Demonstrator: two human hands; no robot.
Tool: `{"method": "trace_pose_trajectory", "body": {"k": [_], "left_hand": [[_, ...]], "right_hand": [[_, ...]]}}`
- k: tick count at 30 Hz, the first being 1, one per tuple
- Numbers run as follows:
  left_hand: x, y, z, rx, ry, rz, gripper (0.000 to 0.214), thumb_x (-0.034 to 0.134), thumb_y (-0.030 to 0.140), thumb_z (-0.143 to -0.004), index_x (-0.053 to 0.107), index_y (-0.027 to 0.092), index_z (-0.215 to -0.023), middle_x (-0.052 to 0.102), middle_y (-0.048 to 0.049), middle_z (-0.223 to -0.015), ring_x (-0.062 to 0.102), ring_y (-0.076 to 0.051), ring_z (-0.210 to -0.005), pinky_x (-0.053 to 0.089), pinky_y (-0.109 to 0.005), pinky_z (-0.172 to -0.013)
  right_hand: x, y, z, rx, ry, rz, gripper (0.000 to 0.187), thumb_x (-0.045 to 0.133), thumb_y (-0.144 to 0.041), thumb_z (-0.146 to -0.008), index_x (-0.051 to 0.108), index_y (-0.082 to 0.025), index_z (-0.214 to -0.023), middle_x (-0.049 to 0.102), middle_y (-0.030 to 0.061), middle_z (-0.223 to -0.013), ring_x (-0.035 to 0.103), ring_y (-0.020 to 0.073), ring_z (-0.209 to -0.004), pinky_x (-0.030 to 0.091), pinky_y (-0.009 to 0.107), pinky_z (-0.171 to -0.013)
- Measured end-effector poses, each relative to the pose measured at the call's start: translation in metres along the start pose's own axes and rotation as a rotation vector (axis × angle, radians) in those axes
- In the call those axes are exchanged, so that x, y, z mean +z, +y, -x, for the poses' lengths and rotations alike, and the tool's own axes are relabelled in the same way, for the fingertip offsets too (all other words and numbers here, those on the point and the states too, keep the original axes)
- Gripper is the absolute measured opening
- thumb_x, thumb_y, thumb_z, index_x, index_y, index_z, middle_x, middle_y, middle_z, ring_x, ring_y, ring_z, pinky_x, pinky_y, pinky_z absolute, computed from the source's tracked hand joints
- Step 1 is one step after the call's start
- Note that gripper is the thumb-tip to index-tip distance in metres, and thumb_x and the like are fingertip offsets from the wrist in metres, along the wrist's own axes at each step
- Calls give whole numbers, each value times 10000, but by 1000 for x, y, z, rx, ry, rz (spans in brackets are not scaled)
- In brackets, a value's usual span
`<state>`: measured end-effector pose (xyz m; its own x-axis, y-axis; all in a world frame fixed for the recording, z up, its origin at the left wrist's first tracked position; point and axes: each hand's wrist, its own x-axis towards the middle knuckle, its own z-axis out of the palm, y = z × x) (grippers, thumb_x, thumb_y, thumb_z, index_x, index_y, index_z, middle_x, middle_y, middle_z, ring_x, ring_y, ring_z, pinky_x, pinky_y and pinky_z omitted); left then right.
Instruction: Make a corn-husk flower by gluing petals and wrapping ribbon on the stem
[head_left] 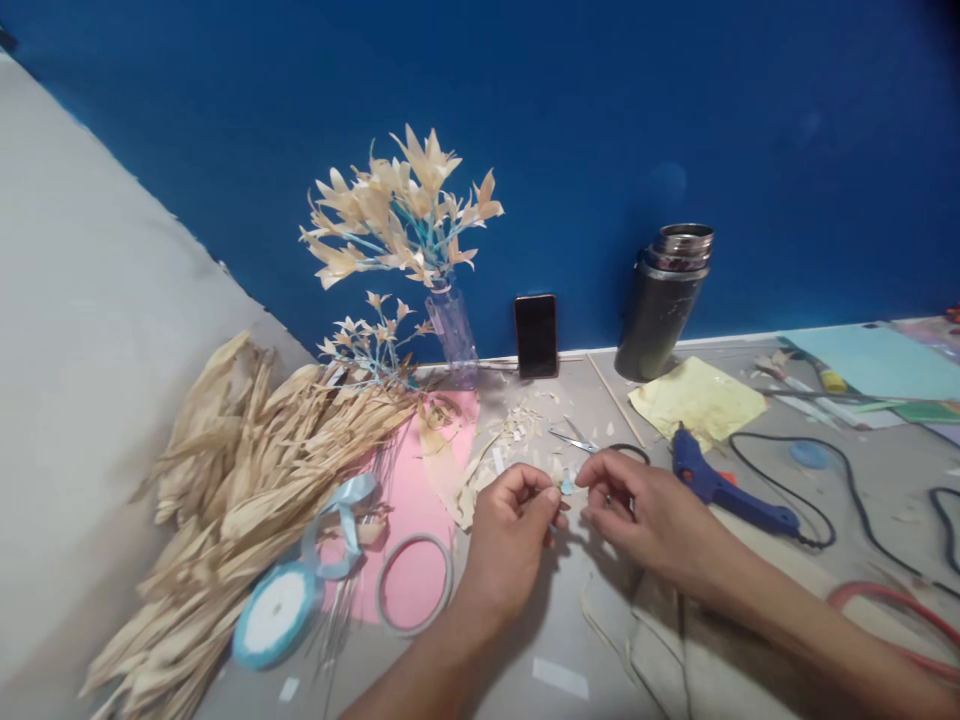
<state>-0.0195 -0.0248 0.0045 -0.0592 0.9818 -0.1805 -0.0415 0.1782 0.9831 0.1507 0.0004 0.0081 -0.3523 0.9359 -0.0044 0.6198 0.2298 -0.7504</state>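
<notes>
In the head view, the left hand (514, 535) has its thumb and finger pressed together, pinching a tiny blue bit (567, 486). The bit pokes out at the fingertips, between both hands. The right hand (637, 505) is close by with bent fingers; I cannot tell if they pinch anything. Scissors (577, 442) lie just past the hands. The glue gun (739, 498) is right of them.
</notes>
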Motion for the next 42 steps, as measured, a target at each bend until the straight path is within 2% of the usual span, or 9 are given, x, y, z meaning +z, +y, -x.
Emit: {"method": "trace_pose_trajectory", "body": {"k": [8, 18, 22, 25, 30, 33, 36, 39, 42], "left_hand": [[-3, -3, 2, 46, 49, -18, 101, 649, 265, -820, 614, 181, -775, 650, -16, -669, 553, -128, -587, 427, -233, -560], [-3, -13, 7, 108, 111, -169, 105, 645, 265, -836, 639, 191, -762, 632, -18, -698, 566, -161, -668, 429, -255, -621], [-3, -14, 8, 142, 98, -216, 104, 608, 258, -864, 632, 193, -787, 601, 7, -651, 543, -141, -616, 417, -246, -598], [-4, -15, 5, 103, 94, -111, 101, 609, 272, -859, 603, 195, -794, 562, 31, -586, 520, -127, -554, 414, -236, -556], [-5, -17, -1, -99, 7, 166, 176, 683, 315, -786, 564, 185, -792, 561, 38, -543, 482, -105, -468, 405, -223, -487], [-6, -18, -3, -131, -29, 199, 192, 695, 310, -781, 558, 177, -779, 563, 35, -529, 478, -95, -460, 402, -213, -482], [-7, -17, -2, -132, -39, 242, 192, 698, 305, -791, 556, 174, -786, 588, 25, -562, 500, -96, -479, 415, -211, -487], [-9, -16, -2, -101, -38, 301, 202, 710, 309, -801, 561, 172, -800, 635, 5, -657, 527, -95, -522, 438, -213, -507], [-9, -14, -1, -69, -27, 333, 219, 730, 313, -798, 561, 172, -795, 667, -14, -747, 544, -91, -553, 443, -211, -517]], "right_hand": [[6, 9, 1, 1, -28, -143, 143, 550, -209, -798, 583, -239, -934, 631, -37, -668, 560, 156, -583, 386, 246, -540], [20, 6, 11, -139, 93, 212, 172, 521, -208, -853, 597, -237, -1005, 666, -9, -696, 573, 157, -546, 346, 268, -568], [19, 3, 10, -121, 98, 98, 157, 530, -217, -854, 607, -237, -990, 627, -31, -642, 555, 150, -530, 359, 254, -545], [16, 4, 8, -128, 136, -23, 116, 504, -241, -910, 619, -231, -905, 628, -22, -650, 569, 152, -554, 392, 249, -533], [18, 14, 9, -416, 179, 117, 246, 484, -168, -942, 670, -231, -1091, 698, 86, -1049, 664, 192, -844, 484, 293, -723], [21, 16, 10, -490, 139, 192, 238, 493, -188, -965, 712, -254, -1032, 703, 75, -1033, 661, 194, -843, 472, 297, -720], [20, 13, 6, -389, 186, -5, 217, 523, -244, -957, 723, -221, -876, 718, 60, -891, 659, 193, -817, 464, 292, -719], [17, 10, 1, -68, 128, -325, 181, 609, -319, -883, 715, -197, -800, 683, 27, -747, 602, 157, -674, 431, 261, -618], [17, 10, -2, 211, 12, -590, 255, 668, -432, -813, 709, -181, -796, 558, -27, -584, 426, 106, -502, 310, 236, -478]]}}
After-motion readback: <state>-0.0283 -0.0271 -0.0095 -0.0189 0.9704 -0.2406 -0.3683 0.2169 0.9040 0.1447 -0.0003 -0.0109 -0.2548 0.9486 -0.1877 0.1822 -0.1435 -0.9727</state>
